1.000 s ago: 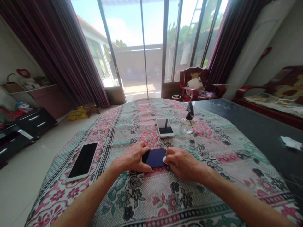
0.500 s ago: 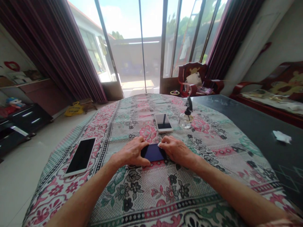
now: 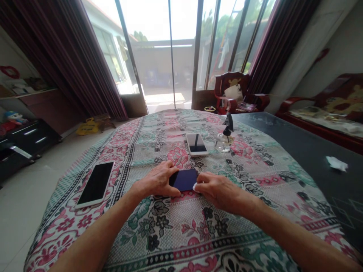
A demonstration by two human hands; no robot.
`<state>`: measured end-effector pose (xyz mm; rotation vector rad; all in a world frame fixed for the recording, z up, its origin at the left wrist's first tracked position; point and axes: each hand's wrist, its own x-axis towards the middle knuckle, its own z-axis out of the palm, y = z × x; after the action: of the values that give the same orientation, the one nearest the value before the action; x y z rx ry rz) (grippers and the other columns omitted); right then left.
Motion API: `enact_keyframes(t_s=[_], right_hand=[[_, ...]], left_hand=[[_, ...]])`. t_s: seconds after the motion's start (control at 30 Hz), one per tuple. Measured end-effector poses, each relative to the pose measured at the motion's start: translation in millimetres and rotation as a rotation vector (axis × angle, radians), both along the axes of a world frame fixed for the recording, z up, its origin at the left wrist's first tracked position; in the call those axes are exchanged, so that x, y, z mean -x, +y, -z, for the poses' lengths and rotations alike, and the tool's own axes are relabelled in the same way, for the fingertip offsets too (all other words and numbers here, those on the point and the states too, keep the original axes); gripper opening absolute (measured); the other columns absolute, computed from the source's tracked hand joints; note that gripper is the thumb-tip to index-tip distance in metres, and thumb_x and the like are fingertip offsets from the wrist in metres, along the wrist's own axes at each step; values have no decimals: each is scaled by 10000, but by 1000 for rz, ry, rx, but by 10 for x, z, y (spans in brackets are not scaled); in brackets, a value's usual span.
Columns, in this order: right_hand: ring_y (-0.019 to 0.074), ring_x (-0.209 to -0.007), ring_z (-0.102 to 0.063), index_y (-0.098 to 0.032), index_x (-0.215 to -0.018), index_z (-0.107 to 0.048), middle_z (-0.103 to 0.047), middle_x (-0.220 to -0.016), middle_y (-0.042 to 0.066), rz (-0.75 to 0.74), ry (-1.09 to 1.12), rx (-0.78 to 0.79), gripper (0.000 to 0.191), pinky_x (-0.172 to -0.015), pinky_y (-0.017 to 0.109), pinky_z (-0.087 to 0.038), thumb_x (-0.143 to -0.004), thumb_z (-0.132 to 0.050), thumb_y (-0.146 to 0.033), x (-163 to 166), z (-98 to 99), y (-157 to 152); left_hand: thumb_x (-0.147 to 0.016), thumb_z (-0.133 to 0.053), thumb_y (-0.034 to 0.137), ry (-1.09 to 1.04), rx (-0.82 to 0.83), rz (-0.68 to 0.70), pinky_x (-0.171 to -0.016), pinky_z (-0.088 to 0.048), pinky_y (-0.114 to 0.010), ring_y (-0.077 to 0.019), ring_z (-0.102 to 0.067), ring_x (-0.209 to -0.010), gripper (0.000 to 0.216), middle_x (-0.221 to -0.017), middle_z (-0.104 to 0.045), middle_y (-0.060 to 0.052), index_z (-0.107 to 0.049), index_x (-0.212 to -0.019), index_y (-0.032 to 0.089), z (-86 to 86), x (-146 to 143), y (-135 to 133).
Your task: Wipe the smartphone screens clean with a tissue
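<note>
A phone with a dark blue-black screen [image 3: 185, 180] lies flat on the flowered tablecloth. My left hand [image 3: 159, 179] clasps its left end, thumb on the near edge and fingers on the far edge. My right hand [image 3: 217, 189] is closed in a pinch on a small white wad [image 3: 195, 186], perhaps tissue, at the phone's near right corner. Just beyond lies a white phone [image 3: 196, 144], screen up. Beside that one stands a clear spray bottle [image 3: 224, 142] with a black trigger head. To the left rests a larger white-framed phone [image 3: 96, 183] with a black screen.
The patterned tablecloth [image 3: 181, 234] covers a table with a rounded far edge. Along the right is a dark surface [image 3: 309, 170] bearing a crumpled white tissue [image 3: 337, 164]. A red wooden chair [image 3: 234, 90] stands at the back right, near the glass doors.
My right hand has slid toward me along the phone's right end, taking the white wad from the far corner to the near corner. My left hand keeps its hold.
</note>
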<state>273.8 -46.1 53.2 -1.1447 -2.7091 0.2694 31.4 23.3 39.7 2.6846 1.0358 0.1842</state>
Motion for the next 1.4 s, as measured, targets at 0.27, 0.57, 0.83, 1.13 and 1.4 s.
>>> enact_keyframes(t_s=[0.27, 0.57, 0.83, 1.13, 1.4], right_hand=[[156, -839, -521, -185, -978, -664, -588, -936, 81, 76, 57, -93, 254, -714, 276, -422, -935, -414, -167, 12, 150, 189], [148, -815, -529, -197, -949, -665, -604, -937, 69, 9, -26, -61, 247, -682, 257, -428, -921, -427, -137, 77, 42, 27], [155, -810, -521, -192, -969, -660, -594, -921, 70, 82, 27, -142, 235, -675, 261, -422, -925, -433, -152, 88, 184, 303], [178, -878, -515, -197, -980, -652, -595, -971, 80, 106, 25, -219, 224, -677, 263, -417, -915, -441, -160, 203, 227, 514], [181, -864, -520, -215, -992, -654, -599, -956, 76, 198, 27, -275, 223, -666, 263, -423, -871, -486, -129, 179, 264, 528]], left_hand=[[-625, -737, 530, 2, -6, 8, -872, -452, -359, -245, -501, -975, 657, -1066, -510, -64, -561, -1182, 229, 14, 2, 13], [-607, -743, 549, -22, -22, 3, -855, -458, -378, -252, -501, -962, 665, -1052, -512, -67, -569, -1158, 220, 31, 8, 7], [-616, -740, 539, -14, -17, 1, -855, -462, -369, -247, -506, -964, 613, -1048, -512, -62, -587, -1117, 219, 4, 2, 3], [-571, -773, 505, -92, -34, -45, -832, -482, -383, -252, -510, -940, 613, -1019, -522, -59, -606, -1081, 209, 83, -7, -3], [-632, -753, 445, -170, -73, -25, -888, -463, -410, -262, -505, -992, 687, -1076, -552, -86, -529, -1223, 176, 114, -99, 31]])
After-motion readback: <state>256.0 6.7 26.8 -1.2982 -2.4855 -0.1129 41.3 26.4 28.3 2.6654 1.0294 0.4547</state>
